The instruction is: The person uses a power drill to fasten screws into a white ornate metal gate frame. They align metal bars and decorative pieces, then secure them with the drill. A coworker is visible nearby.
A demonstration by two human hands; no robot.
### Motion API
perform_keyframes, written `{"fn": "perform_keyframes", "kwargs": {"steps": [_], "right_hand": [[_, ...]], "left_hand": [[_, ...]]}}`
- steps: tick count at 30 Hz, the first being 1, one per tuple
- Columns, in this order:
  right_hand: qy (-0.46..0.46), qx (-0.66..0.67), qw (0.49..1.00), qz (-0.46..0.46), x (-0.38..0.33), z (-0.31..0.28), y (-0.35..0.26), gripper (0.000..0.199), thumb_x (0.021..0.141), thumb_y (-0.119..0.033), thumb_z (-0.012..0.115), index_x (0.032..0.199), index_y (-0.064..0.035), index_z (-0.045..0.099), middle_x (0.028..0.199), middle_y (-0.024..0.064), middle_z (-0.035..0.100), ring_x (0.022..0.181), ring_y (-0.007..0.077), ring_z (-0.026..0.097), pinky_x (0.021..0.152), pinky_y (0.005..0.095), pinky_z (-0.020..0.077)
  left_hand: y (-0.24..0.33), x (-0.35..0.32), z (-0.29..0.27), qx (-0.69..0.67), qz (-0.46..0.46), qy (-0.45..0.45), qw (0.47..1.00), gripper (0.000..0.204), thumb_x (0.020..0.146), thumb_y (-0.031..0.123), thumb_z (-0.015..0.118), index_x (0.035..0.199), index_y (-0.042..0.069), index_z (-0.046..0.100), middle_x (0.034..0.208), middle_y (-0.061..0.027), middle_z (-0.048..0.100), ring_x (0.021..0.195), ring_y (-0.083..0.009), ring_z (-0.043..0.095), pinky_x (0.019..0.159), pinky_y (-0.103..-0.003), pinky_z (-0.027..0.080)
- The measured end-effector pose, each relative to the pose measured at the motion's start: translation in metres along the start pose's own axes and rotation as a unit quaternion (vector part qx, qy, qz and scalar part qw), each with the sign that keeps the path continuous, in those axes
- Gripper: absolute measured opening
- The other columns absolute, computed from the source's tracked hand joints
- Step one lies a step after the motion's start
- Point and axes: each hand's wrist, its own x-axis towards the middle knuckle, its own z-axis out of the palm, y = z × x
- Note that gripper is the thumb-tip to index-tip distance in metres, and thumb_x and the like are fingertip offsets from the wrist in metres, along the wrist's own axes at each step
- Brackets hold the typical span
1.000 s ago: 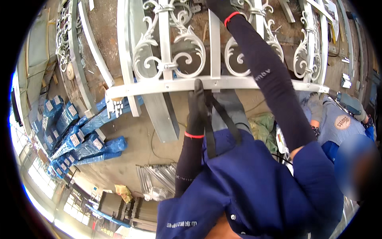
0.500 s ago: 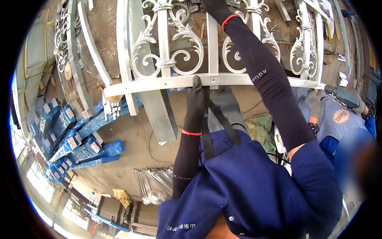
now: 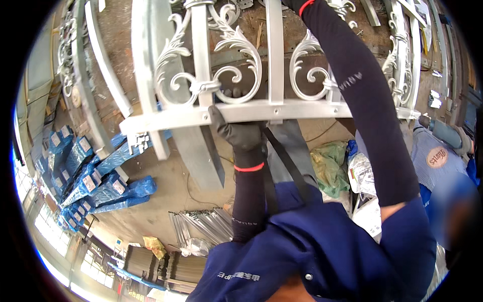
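A silver metal railing panel lies across the bench, with upright bars (image 3: pixel 275 55) and scrollwork (image 3: pixel 240 43) joined to a curved bottom rail (image 3: pixel 302 108). My left hand (image 3: pixel 240 135), in a dark glove, grips that rail from the near side. Its thumb lies on the front face and its fingertips show behind the rail, below a scroll. My right arm stretches over the panel to the far side. Only a bit of my right hand (image 3: pixel 292 4) shows at the top edge; its fingers are out of the picture.
At right a co-worker in a striped apron (image 3: pixel 427 151) holds a power tool (image 3: pixel 445 133) by the rail's end. Blue-wrapped bundles (image 3: pixel 108 189) lie at left. Metal bars (image 3: pixel 198 224) and a green sack (image 3: pixel 329 168) are on the floor. A thick square post (image 3: pixel 204 156) juts from the bench.
My left hand has gone from lying straight against the rail to wrapping round it, a little further left. The rail looks shifted nearer and tilted. My right arm reaches further toward the top edge.
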Motion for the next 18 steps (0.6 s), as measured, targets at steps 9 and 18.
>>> {"fn": "perform_keyframes", "kwargs": {"steps": [9, 18], "right_hand": [[-0.046, 0.201, 0.972, 0.111, -0.017, 0.013, -0.016, 0.019, 0.089, -0.017, 0.056, 0.074, -0.0067, 0.054, 0.057, 0.0006, 0.049, 0.043, 0.0134, 0.046, 0.042, 0.0265, 0.0419], [-0.075, 0.169, 0.971, 0.155, -0.01, 0.01, -0.033, 0.02, 0.093, -0.018, 0.05, 0.075, -0.0089, 0.05, 0.062, 0.0021, 0.047, 0.048, 0.014, 0.045, 0.043, 0.0293, 0.0416]], "left_hand": [[-0.019, 0.008, 0.01, 0.009, 0.092, 0.14, 0.986, 0.056, 0.087, 0.049, 0.048, 0.117, 0.002, 0.053, 0.099, -0.0121, 0.059, 0.088, -0.0195, 0.059, 0.079, -0.034, 0.052], [-0.034, 0.007, -0.041, 0.488, 0.352, 0.027, 0.798, 0.083, 0.083, 0.041, 0.064, 0.141, 0.002, 0.019, 0.14, -0.0202, 0.03, 0.128, -0.0325, 0.039, 0.109, -0.048, 0.033]]}}
